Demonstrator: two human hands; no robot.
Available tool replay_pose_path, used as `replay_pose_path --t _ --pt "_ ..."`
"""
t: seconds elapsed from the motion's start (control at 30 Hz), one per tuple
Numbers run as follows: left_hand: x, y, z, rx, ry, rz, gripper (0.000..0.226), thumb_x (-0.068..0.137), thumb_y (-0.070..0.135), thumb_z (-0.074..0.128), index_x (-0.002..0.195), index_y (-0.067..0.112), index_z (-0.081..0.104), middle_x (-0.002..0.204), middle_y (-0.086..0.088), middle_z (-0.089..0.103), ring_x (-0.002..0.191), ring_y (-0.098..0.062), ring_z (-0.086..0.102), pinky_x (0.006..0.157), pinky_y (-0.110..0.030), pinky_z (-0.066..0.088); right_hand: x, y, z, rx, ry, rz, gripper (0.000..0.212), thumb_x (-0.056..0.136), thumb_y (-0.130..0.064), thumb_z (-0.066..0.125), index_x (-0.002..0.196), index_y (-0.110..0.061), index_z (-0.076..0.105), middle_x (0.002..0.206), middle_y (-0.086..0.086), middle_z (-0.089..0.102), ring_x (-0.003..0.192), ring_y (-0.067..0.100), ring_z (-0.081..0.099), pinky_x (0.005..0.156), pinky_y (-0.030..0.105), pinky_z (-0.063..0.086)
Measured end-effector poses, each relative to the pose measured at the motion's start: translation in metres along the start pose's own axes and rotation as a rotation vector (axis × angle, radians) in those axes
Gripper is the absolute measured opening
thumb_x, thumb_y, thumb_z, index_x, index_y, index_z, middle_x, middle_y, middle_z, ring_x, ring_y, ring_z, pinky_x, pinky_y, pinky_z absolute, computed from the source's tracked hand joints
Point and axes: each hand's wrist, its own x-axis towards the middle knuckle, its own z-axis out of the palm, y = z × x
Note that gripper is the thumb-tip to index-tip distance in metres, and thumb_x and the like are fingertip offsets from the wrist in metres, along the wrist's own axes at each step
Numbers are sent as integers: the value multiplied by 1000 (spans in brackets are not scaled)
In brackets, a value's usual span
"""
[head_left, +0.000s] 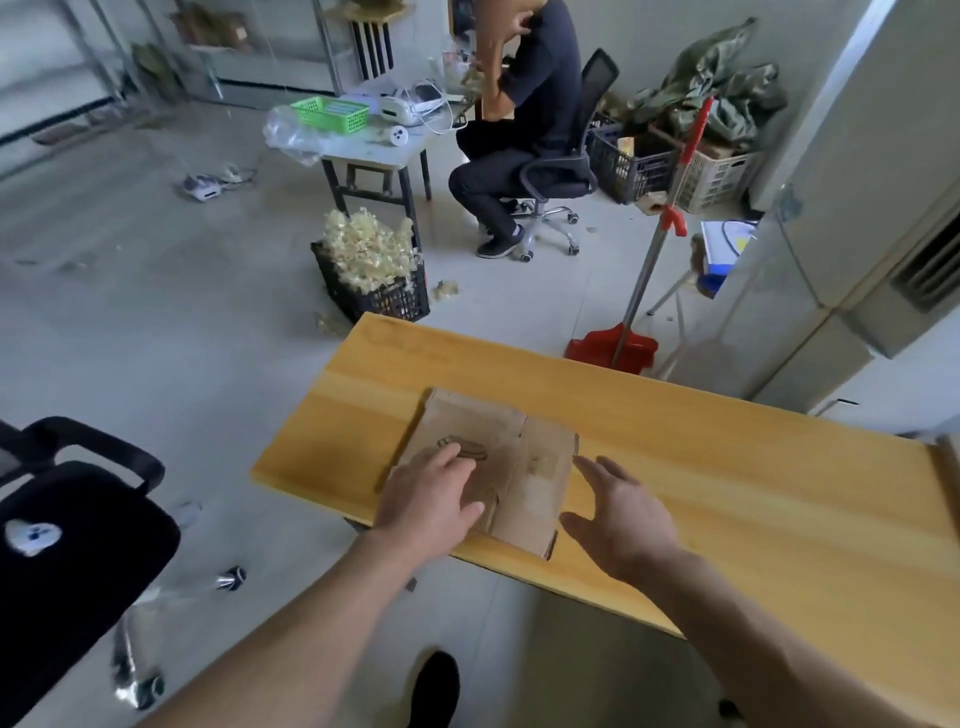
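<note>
A flattened brown cardboard box (524, 467) lies on the yellow wooden table (727, 467), near its front left edge. A small dark brown object (467, 448) lies on the cardboard's left half. My left hand (431, 504) rests flat on the left half of the cardboard, fingertips touching that small object. My right hand (621, 519) is spread with straight fingers just right of the cardboard, over the table; I cannot tell whether it touches the box edge.
A black office chair (67, 530) stands at my left. Beyond the table are a black crate of pale shavings (374, 270), a red dustpan with a long handle (618, 343), and a seated person (524, 119) at a small grey desk. A tall grey unit (857, 234) stands at the right.
</note>
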Motion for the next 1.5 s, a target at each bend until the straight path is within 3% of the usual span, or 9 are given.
replay_pose_path --t 0.2,0.4,0.77,0.87,0.97,1.03,1.1,1.23,1.5 --pt "51 -63 26 34 -222 -18 88 82 51 72 152 33 20 164 6 -14 150 -35 4 112 -47 35 43 -20 61 16 -251 231 113 71 -50 79 153 -42 2 166 12 -4 131 32 49 98 39 50" --pt "78 -98 57 -5 -413 -71 108 77 41 81 154 37 5 159 8 -31 151 -37 -7 115 -51 31 64 -36 105 104 -248 323 121 63 -36 80 153 -43 0 160 9 -5 120 36 51 90 37 53" --pt "99 -121 53 -187 -119 104 87 71 57 76 146 27 43 158 6 17 137 -22 26 108 -36 38 71 -49 91 155 -42 334 92 59 -56 68 138 -46 22 139 2 30 108 33 45 92 43 47" --pt "108 -121 25 -309 58 176 54 79 37 76 128 19 64 147 -2 45 126 -28 46 102 -38 44 74 -48 67 164 -5 234 100 65 -64 70 147 -41 17 145 -1 30 120 30 41 97 44 46" --pt "122 -113 -5 -411 185 201 31 83 10 72 114 9 72 126 -8 61 111 -28 59 95 -39 50 82 -54 42 225 86 208 73 86 -55 62 148 -34 30 145 3 44 119 33 50 96 45 48" --pt "133 -101 -31 -487 264 156 20 83 6 71 102 10 74 110 -4 63 95 -23 63 87 -30 50 88 -62 21 262 171 221 32 97 -43 51 124 -27 56 122 10 64 99 33 61 84 41 53" --pt "146 -87 -58 -521 314 62 11 84 9 70 92 16 74 98 -1 62 86 -20 61 82 -27 48 93 -74 -6 251 229 253 27 98 -36 46 87 -17 61 90 10 70 78 33 62 70 41 55" --pt "170 -72 -104 -495 193 -119 10 77 3 58 79 10 64 76 -5 61 75 -27 57 62 -30 41 102 -85 -54 281 261 281 18 93 -28 48 86 -17 61 77 4 67 73 28 63 68 41 57" --pt "153 -65 -85 -534 -151 -137 22 84 31 59 81 9 55 72 -5 51 65 -24 50 62 -31 39 93 -77 -35 216 11 449 17 83 -19 56 99 -15 52 85 4 59 76 22 59 62 35 53"
